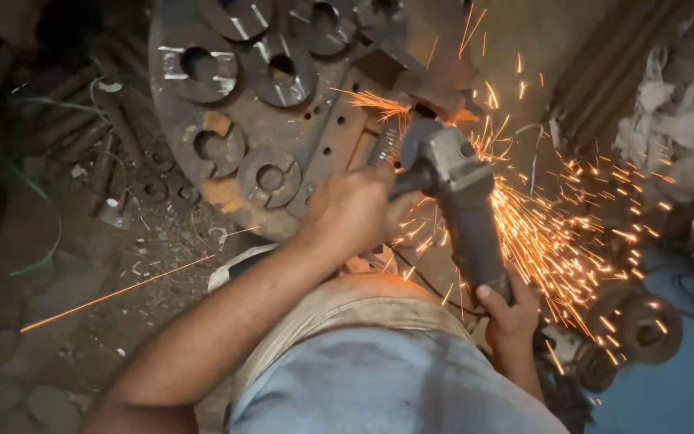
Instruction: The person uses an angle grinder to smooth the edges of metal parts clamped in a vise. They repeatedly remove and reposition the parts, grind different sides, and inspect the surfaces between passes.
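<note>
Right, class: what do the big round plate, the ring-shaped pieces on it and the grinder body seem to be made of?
Round plate: likely steel, dull brown with rusty patches, drilled holes.
Ring-shaped pieces: also steel by the look, grey, with bright cut notches.
Grinder: dark grey casing, metal or plastic, hard to tell; sparks fly where it meets metal. The left hand and right hand grip it.
</note>
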